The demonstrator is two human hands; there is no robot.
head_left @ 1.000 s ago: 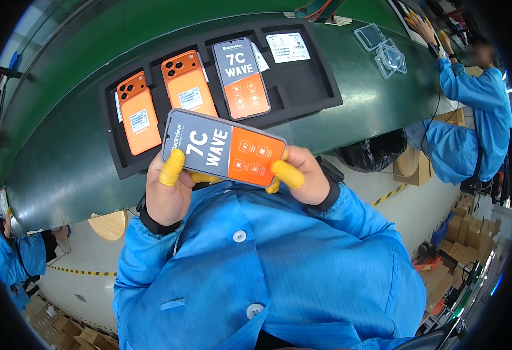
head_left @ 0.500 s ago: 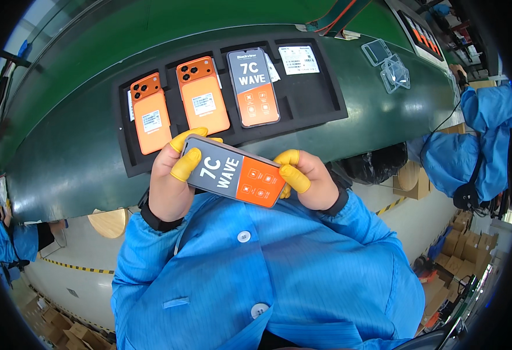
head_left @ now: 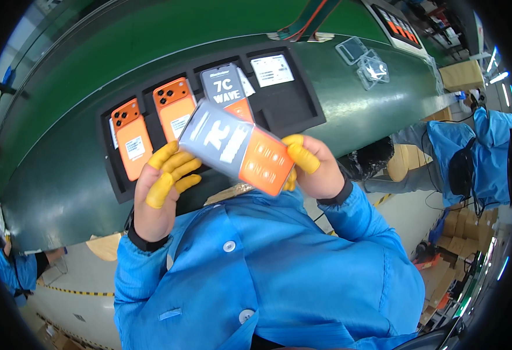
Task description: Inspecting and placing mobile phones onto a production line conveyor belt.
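Note:
A smartphone with a grey and orange printed front is tilted in front of my chest, slightly blurred. My right hand, in yellow finger cots, pinches its right end between thumb and fingers. Beside its left end my left hand is open, its yellow-tipped fingers spread and apart from the phone. Behind them lies a black foam tray. Two orange phones, a left one and a middle one, lie back up in its slots. Another grey-fronted phone lies face up, partly hidden by the held one.
A white label sheet lies in the tray's right slot. Clear plastic cases sit on the green bench to the right. Farther back is another tray of orange items. A person in blue is at the right, near cardboard boxes.
My left hand has let go of the phone and its fingers have spread. The phone, still in my right hand, has tilted and risen, now overlapping the tray. The view has shifted slightly.

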